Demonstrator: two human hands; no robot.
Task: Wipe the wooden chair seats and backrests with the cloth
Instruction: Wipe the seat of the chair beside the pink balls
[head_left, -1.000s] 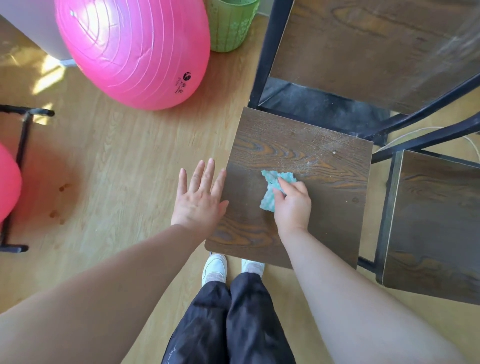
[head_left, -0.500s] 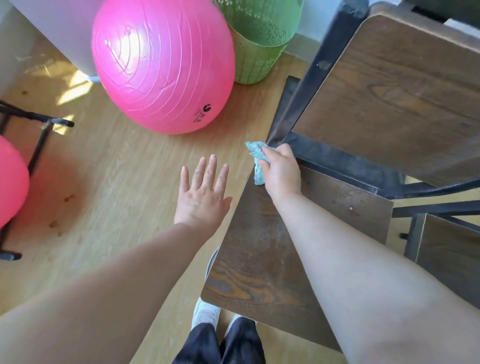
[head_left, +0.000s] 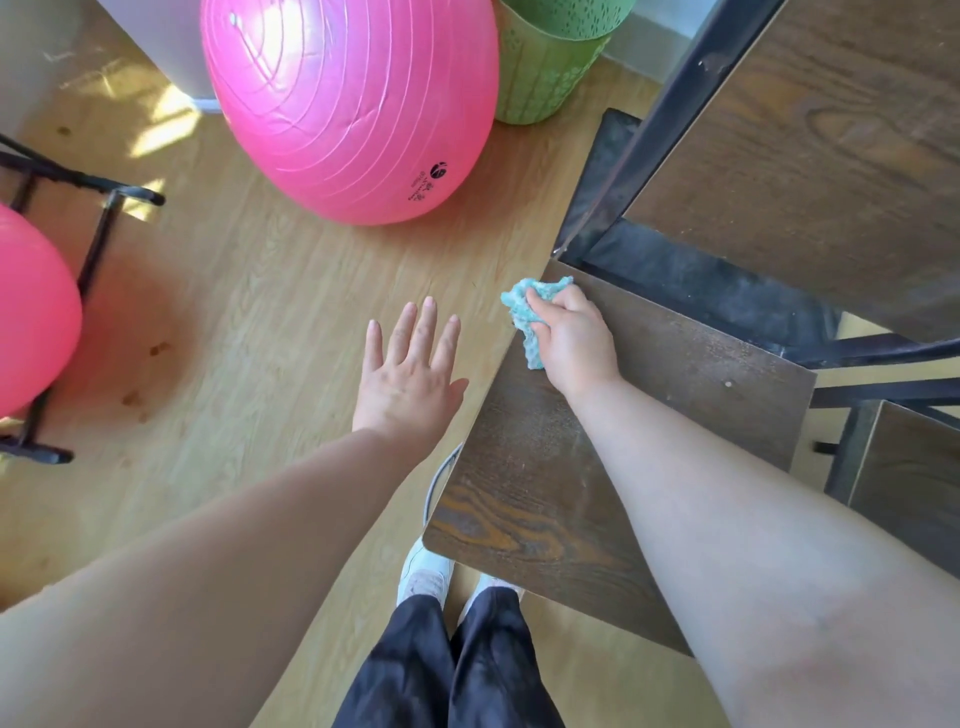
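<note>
A: Two hands show in the head view, but only one is working. Which?

B: The right hand (head_left: 576, 340). Its fingers are curled tight round the cloth (head_left: 524, 317), which is bunched into a wad and pressed on the far left corner of the seat (head_left: 649, 415), just in front of the black frame bar (head_left: 701, 291).

A: Why bunched?

B: My guess is that a wad digs into a corner harder than a flat sheet, and dust gathers where seat meets frame.

A: And the left hand (head_left: 410, 374)?

B: It hovers left of the seat, over the floor (head_left: 260, 312), fingers straight and slightly spread, holding nothing and clear of the seat's edge. It is probably out for balance while the person leans in.

A: How does the seat look?

B: Pale specks lie right of the cloth, along the seat's far side. The near part looks darker. I judge the seat only partly wiped.

A: The backrest (head_left: 831, 156)?

B: It rises beyond the seat, behind the bar, and the cloth is not on it, so I'd say it is yet to be done. A second seat (head_left: 914, 483) lies right of this one, well apart from the cloth.

A: Anything in the way?

B: No. A pink ball (head_left: 348, 98) and a green bin (head_left: 545, 67) stand on the floor beyond the seat's far left corner, apart from both hands.
</note>
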